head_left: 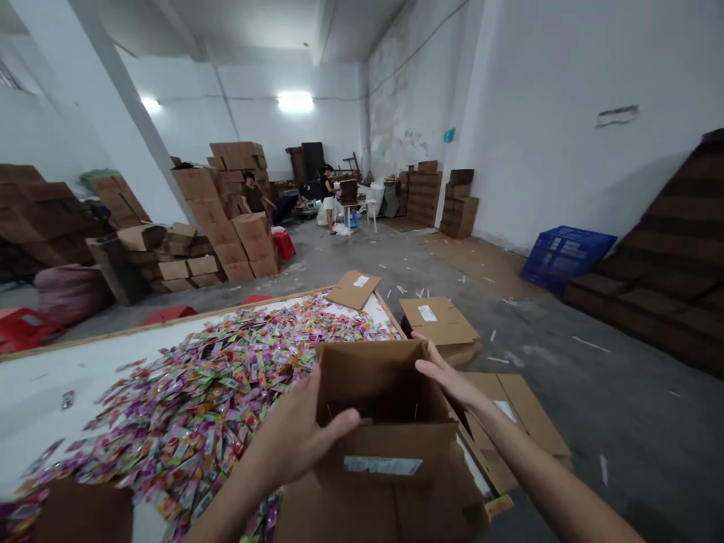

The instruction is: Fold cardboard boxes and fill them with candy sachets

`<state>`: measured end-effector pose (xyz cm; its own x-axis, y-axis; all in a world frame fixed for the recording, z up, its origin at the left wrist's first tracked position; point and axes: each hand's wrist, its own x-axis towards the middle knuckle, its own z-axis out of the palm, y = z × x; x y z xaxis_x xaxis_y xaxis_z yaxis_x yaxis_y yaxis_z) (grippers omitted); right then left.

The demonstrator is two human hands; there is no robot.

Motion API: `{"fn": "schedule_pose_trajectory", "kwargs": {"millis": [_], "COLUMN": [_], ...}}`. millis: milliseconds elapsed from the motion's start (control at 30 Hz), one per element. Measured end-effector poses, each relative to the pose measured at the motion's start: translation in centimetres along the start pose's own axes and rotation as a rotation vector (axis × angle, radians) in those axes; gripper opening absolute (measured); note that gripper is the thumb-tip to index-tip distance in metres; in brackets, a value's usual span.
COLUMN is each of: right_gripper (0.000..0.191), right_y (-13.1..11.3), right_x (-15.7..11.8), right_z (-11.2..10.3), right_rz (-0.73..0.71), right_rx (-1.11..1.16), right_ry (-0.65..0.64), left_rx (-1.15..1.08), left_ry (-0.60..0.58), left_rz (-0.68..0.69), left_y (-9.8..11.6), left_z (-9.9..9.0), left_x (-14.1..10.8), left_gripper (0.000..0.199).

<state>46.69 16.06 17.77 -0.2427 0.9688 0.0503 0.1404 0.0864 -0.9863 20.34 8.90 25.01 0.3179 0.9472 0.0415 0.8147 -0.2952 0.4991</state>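
Note:
An upright cardboard box (390,445) with its top open stands at the near right end of the table, a pale label on its near side. My left hand (308,426) grips its left wall, thumb over the near rim. At the far right corner my right hand (444,373) holds the rim, the fingers on the wall. The inside of the box is dark and its bottom cannot be made out. More cardboard (339,513) lies under and in front of it. A large heap of small colourful packets (226,392) spreads over the white table (34,385) to the left.
Flattened cartons (438,320) are stacked on the floor right of the table, with another stack (517,422) nearer. A flat carton (354,289) lies on the far table corner. A blue crate (566,256) stands by the right wall. Two people are farther back among stacked boxes (243,234).

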Motion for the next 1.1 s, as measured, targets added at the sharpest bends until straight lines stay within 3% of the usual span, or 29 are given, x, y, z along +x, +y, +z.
{"fn": "schedule_pose_trajectory", "kwargs": {"millis": [67, 167, 233, 300, 367, 467, 500, 567, 600, 667, 800, 867, 900, 967, 1033, 1100], "right_gripper": [0.101, 0.121, 0.116, 0.104, 0.097, 0.114, 0.124, 0.135, 0.137, 0.138, 0.136, 0.120, 0.105, 0.079, 0.079, 0.090], "right_y": [1.2, 2.5, 2.8, 2.6, 2.4, 2.4, 2.4, 2.5, 2.6, 2.7, 2.4, 1.5, 0.8, -0.9, -2.5, -3.4], "right_x": [0.4, 0.9, 0.8, 0.0, -1.5, -3.5, -3.8, -3.8, -3.6, -3.1, -2.8, -3.2, -3.5, -3.9, -4.1, -4.0], "right_z": [0.3, 0.4, 0.1, -0.3, -0.2, 0.9, 1.4, 2.1, 2.2, 2.0, 1.0, 0.9, 1.1, 1.9, 3.3, 4.7], "right_rz": [-0.075, -0.200, -0.185, -0.082, -0.015, -0.031, -0.031, -0.002, 0.015, 0.053, 0.061, -0.077, -0.170, -0.310, -0.326, -0.259], "right_rx": [-0.222, -0.409, -0.291, -0.025, 0.169, 0.057, -0.004, -0.040, -0.019, 0.039, -0.014, -0.240, -0.379, -0.632, -0.816, -0.964], "right_ry": [0.091, 0.234, 0.189, 0.055, -0.057, 0.038, 0.088, 0.133, 0.117, 0.076, 0.147, 0.202, 0.168, -0.030, -0.248, -0.331], "left_rx": [0.151, 0.272, 0.207, 0.133, 0.124, 0.198, 0.248, 0.366, 0.410, 0.434, 0.357, 0.346, 0.357, 0.400, 0.464, 0.521], "left_ry": [-0.185, -0.308, -0.391, -0.412, -0.255, 0.150, 0.253, 0.353, 0.316, 0.127, -0.241, -0.329, -0.359, -0.405, -0.418, -0.398], "left_rz": [0.041, 0.067, 0.065, 0.051, 0.016, 0.204, 0.300, 0.398, 0.372, 0.265, 0.186, 0.148, 0.128, 0.101, 0.081, 0.043], "left_y": [1.7, 2.5, 1.5, 0.0, -1.4, -2.0, -1.7, -0.8, -0.2, 0.6, 0.9, 0.8, 0.7, 0.9, 1.5, 2.1], "left_z": [0.1, 0.7, 1.5, 2.9, 4.5, 5.7, 5.5, 4.4, 3.7, 2.6, 3.5, 4.7, 5.1, 5.4, 5.4, 5.5], "left_x": [0.4, 2.6, 4.4, 5.4, 5.4, 4.9, 5.0, 5.8, 6.4, 7.1, 5.2, 3.6, 3.1, 2.6, 2.7, 2.8], "left_gripper": [0.063, 0.073, 0.073, 0.067, 0.054, 0.030, 0.029, 0.055, 0.076, 0.116, 0.139, 0.143, 0.143, 0.135, 0.120, 0.105]}}
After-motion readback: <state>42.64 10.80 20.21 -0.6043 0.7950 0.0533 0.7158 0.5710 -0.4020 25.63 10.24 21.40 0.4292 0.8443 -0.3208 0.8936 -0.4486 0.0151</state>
